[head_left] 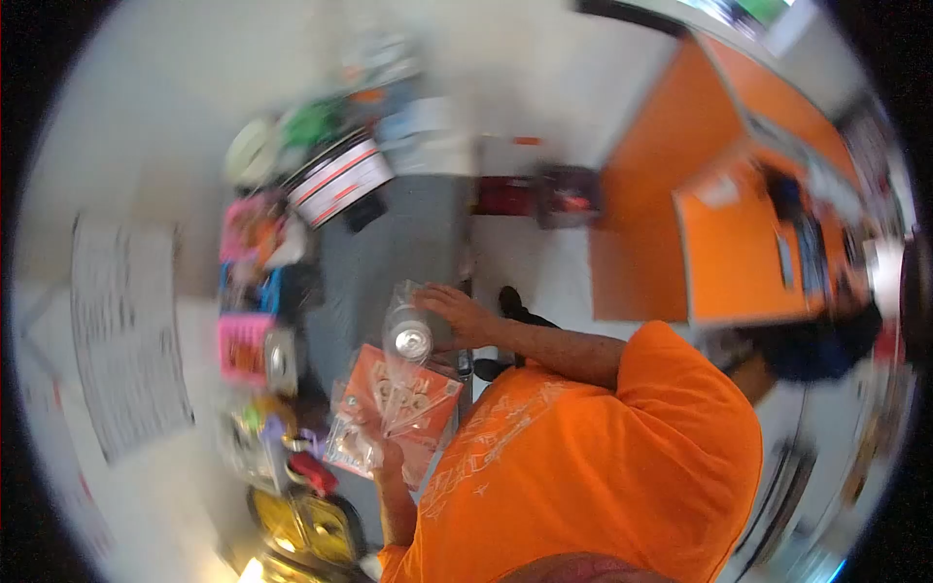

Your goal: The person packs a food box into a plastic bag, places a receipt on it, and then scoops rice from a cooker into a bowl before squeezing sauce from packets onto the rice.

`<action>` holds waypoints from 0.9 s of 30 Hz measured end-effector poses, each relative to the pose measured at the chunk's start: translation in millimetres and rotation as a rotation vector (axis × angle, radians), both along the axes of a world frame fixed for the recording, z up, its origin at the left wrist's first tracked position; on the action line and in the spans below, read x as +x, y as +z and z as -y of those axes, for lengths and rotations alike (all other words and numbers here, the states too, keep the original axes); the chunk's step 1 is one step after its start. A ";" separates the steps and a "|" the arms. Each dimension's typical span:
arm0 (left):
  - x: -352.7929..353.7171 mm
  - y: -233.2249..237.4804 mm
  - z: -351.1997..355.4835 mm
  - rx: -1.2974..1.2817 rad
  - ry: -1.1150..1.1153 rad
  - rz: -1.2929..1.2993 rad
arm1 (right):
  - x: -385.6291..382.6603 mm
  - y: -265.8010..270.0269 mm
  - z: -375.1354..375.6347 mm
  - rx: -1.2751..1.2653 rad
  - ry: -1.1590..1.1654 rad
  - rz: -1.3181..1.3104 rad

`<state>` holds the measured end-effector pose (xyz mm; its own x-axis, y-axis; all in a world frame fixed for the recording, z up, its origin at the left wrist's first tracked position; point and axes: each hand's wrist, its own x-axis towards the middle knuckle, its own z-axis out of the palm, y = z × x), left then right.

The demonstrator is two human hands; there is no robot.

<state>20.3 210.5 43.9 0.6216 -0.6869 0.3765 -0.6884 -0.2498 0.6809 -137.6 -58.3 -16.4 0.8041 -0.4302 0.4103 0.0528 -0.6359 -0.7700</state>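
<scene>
Bag (408, 335) hangs gripped under right hand (465, 318) fingers (434, 297); left hand (391, 459) pinches orange packet (403, 394).

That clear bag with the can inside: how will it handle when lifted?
The clear bag looks thin and crinkled by the right hand, so probably floppy and slippery. The can inside likely carries most of the weight, so it may sag and swing. Being round, the can could roll if laid down. The left hand holds an orange packet.
</scene>
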 end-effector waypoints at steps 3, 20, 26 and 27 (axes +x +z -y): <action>14.7 13.5 10.6 0.027 -0.282 0.047 | -72.3 12.2 -30.3 -0.058 -0.278 -0.063; -283.7 81.3 356.1 -0.371 -1.167 0.070 | -369.5 71.5 28.1 0.317 -1.102 0.070; -448.0 -34.1 454.9 -0.163 -1.241 -0.553 | -519.1 -94.3 143.0 0.511 -1.119 -0.022; -452.5 -34.8 455.9 -0.157 -1.213 -0.551 | -527.5 -106.9 145.8 0.535 -1.086 0.003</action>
<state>-432.2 -245.4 9.1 -0.2499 -0.8814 0.4010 -0.0461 0.4245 0.9043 -665.1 -204.0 -123.3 -0.0821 -0.9963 -0.0244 -0.3091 0.0488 -0.9498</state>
